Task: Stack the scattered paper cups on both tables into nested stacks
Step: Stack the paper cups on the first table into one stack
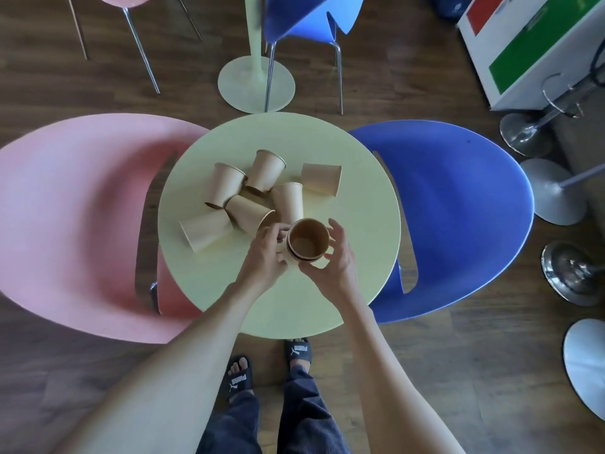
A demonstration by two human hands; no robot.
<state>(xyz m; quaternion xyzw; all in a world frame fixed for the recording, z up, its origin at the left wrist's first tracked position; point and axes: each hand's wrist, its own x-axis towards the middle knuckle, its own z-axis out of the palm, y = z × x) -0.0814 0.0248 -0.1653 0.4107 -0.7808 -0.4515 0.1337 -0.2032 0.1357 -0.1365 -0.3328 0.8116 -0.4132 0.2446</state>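
**Brown paper cups nested betw. both hands**

Brown nested paper cup stack [307, 241], mouth up, is held above the round pale-yellow table [343, 290], near its front. L hand [266, 253] is curled against the stack's left side; R hand [337, 257] is cupped round its right side w/ fingers spread. Six loose brown paper cups [262, 191] are scattered on their sides just behind. Pink plastic chair [72, 217] is seen left, blue plastic chair [458, 208] right.
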